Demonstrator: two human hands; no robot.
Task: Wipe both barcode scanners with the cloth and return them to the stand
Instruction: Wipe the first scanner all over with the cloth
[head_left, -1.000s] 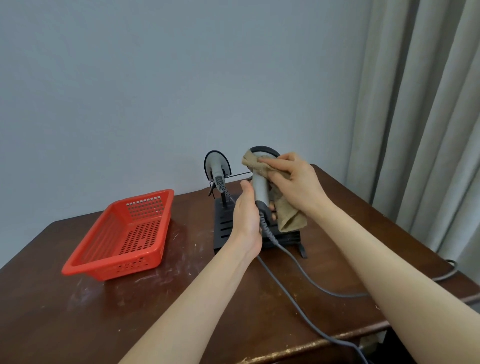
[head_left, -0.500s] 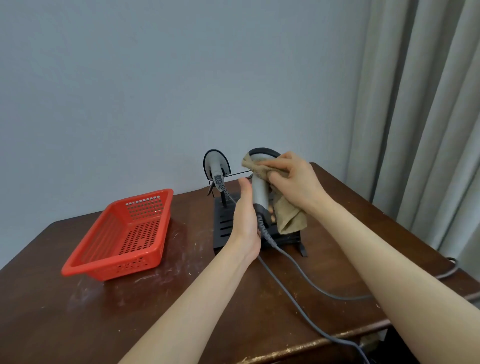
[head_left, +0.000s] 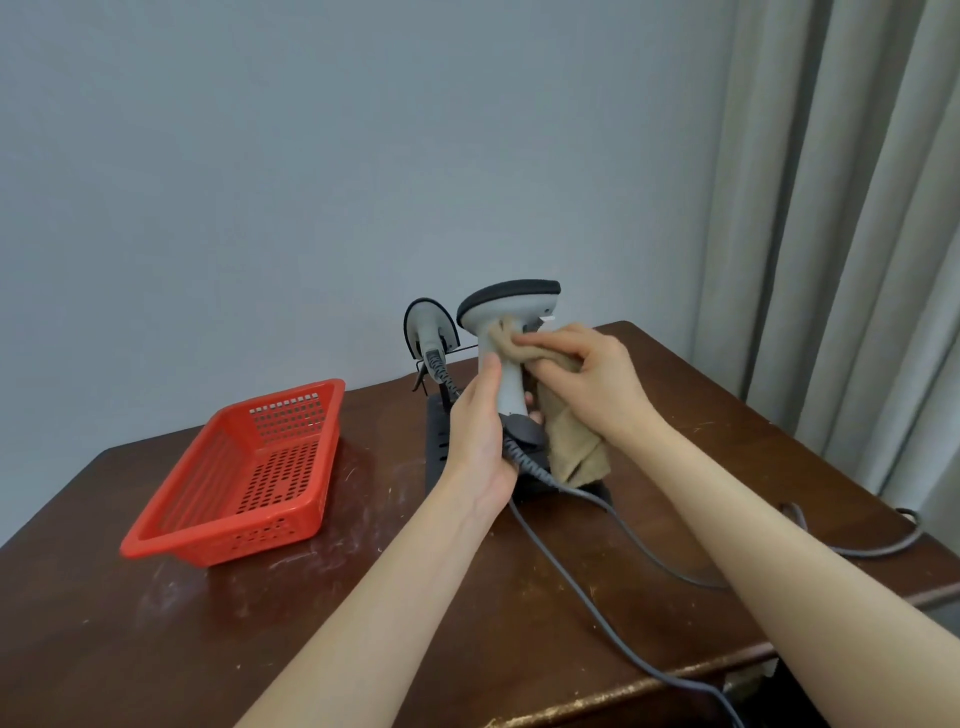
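My left hand (head_left: 480, 436) grips the lower handle of a grey barcode scanner (head_left: 506, 322), held upright above the black stand (head_left: 439, 457). My right hand (head_left: 592, 379) holds a tan cloth (head_left: 571, 441) and presses it against the scanner's neck, just under the head. The cloth's loose end hangs down over the stand. A second grey scanner (head_left: 430, 332) sits in the stand behind and to the left. Each scanner trails a grey cable (head_left: 597, 603).
A red perforated plastic basket (head_left: 244, 473) stands on the left of the dark wooden table (head_left: 363, 597). The cables run over the table's front right edge. A grey wall is behind and curtains (head_left: 831, 234) hang at the right.
The cloth has slid from the scanner's head down to its neck, uncovering the head. The scanner has turned, so its head now points right.
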